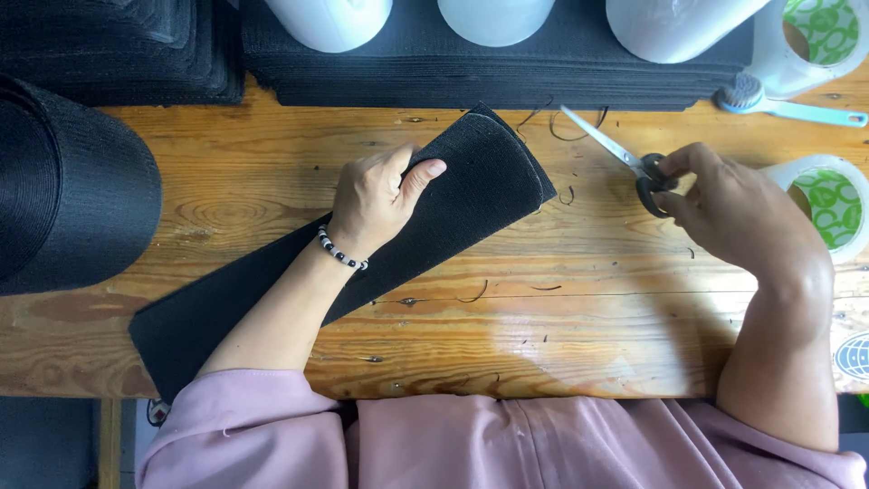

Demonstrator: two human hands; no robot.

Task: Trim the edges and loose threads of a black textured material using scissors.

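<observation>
A long strip of black coarse fabric (480, 186) lies slantwise on the wooden table (579, 308), from the near left edge up to the middle. My left hand (376, 199), with a bead bracelet on the wrist, rests on the strip and pinches its upper edge between thumb and fingers. To the right, my right hand (733, 213) grips the black handles of a pair of scissors (615, 154). Their blades point up and to the left, just past the far end of the strip, apart from it.
Stacks of black fabric (507, 63) line the back, with three white rolls (330, 18) on top. A big black fabric roll (63, 190) sits at left. A light blue brush (783, 104) and two tape rolls (833, 204) are at right. Thread scraps litter the wood.
</observation>
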